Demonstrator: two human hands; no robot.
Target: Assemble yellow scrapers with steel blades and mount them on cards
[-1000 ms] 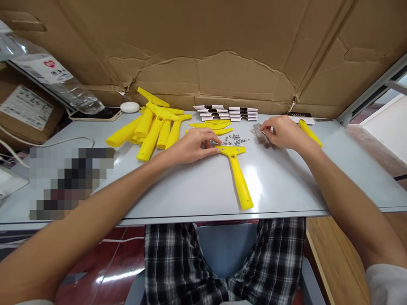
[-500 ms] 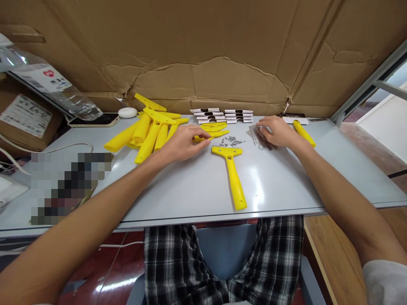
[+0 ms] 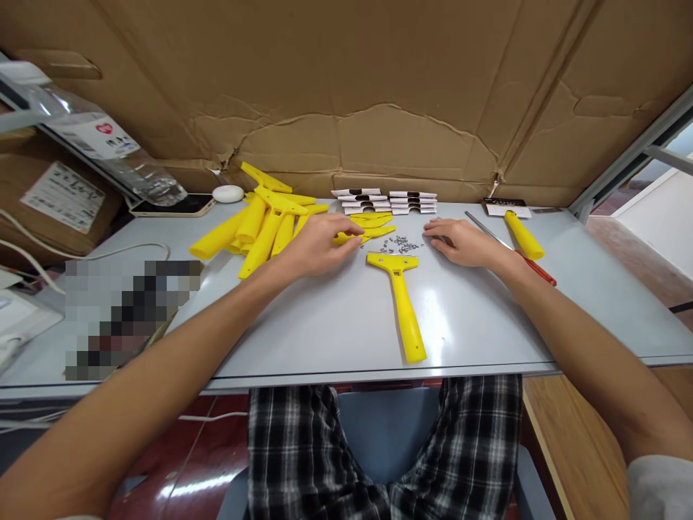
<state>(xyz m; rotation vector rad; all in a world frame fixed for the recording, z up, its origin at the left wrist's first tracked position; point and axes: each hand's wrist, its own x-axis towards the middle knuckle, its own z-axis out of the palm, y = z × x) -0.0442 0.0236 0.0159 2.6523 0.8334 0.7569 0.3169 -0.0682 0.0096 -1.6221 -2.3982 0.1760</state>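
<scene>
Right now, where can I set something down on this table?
Bare table lies left of the yellow scraper, up to the left forearm, and right of it, up to the right forearm. Behind the scraper is crowded: small metal fasteners, then white packets; yellow scraper handles pile up beyond the left forearm.

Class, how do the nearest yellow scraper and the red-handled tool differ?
The scraper has a yellow handle, the tool a red one. The scraper has a wide head, the tool a slim shaft. The scraper's handle points toward the front edge; the tool's slants rightward. Both lie on the table.
</scene>
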